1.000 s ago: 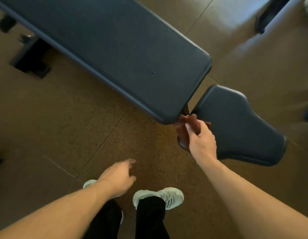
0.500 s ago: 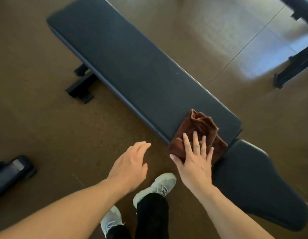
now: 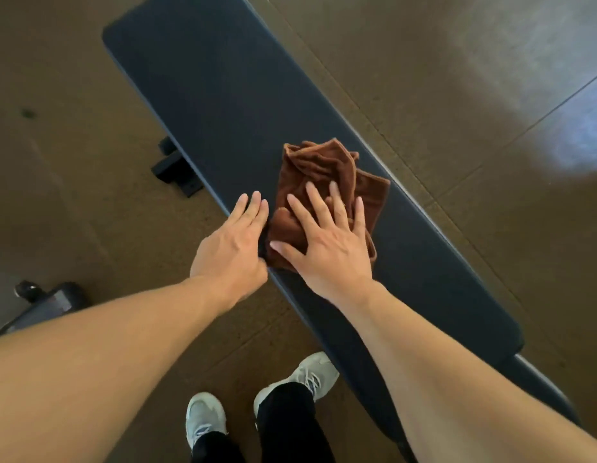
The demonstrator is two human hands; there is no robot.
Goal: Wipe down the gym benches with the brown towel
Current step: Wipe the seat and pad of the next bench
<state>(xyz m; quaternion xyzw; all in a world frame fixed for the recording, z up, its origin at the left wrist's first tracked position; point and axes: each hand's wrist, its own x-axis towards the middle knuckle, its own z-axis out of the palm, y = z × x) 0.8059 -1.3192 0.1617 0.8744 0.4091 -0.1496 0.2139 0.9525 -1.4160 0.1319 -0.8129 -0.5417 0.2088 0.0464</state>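
Lying bunched on the dark padded desk [image 3: 223,95], about midway along its length: the brown towel [image 3: 327,182], pressed down under the right grip [image 3: 323,242], fingers straight and spread flat over its near half, nothing curled round the cloth. Resting just to the left of that grip, on the desk's near edge: the left grip [image 3: 233,242], fingers straight and together, touching the pad and close beside the towel's corner, holding nothing.

Judging the step as a wiping stroke along the pad. Doing it well probably means keeping the palm flat and the pressure even, spreading the bunched folds beyond the fingertips so more cloth meets the surface, running long overlapping passes from the grip outward toward the far end, then back toward the near end, and taking in the rolled edges on both sides. Bracing with the left grip on the near edge to steady the body, while keeping it clear of the towel's path.

Showing below the forearms: pale sneakers [image 3: 203,419] on the brown floor [image 3: 457,78], and a dark frame foot [image 3: 176,172] under the desk, left of the grips.

Finding no brand, label or readable writing anywhere on towel, desk or shoes.
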